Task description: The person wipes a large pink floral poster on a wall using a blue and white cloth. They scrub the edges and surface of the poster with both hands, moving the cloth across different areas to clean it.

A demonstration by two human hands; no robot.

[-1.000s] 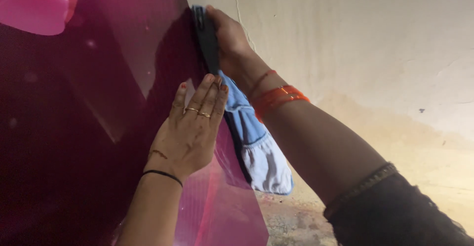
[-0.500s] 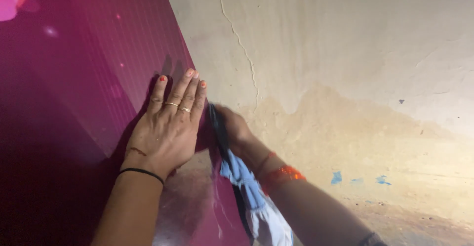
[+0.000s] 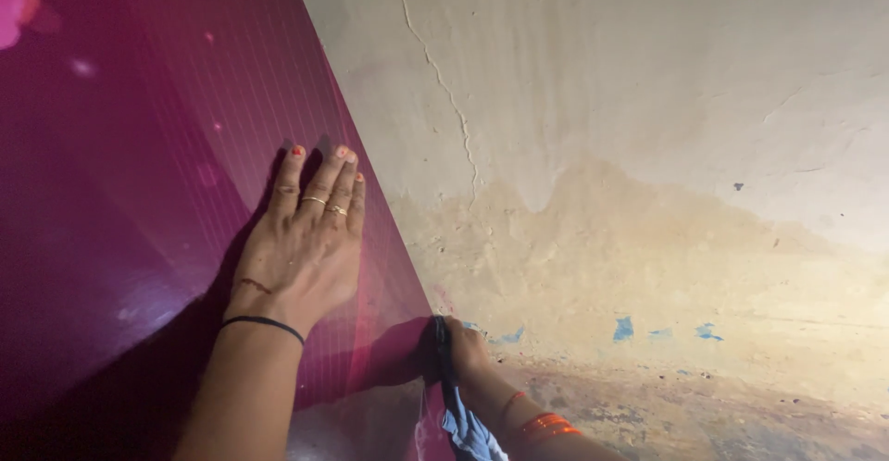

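Left hand (image 3: 301,243) lies flat on the glossy magenta panel (image 3: 139,146), palm down, fingers (image 3: 324,179) stretched out and close together, holding nothing, just pressed to the surface; orange nail polish, two thin rings, black band on the wrist. Hand casts a dark shadow on the panel to its left and below

Right hand (image 3: 460,350) is low down at the panel's right edge, just beside the wall (image 3: 648,146), fingers curled and grasping a light blue cloth (image 3: 468,433) against that edge. A dark strip of the cloth runs up along the edge by the fingers, the rest hangs below the hand toward the bottom of the frame, partly cut off. Orange bangles (image 3: 546,424) on the right wrist

Cloth sits at the lower end of the panel edge, touching it, well below and to the right of the left hand

Panel leans or stands slanted in view, its edge running diagonally from top centre to bottom centre. Wall behind is rough beige plaster with a long crack (image 3: 444,100) running down from the top, a darker stained band lower down, a few small blue paint marks (image 3: 625,329) near the base
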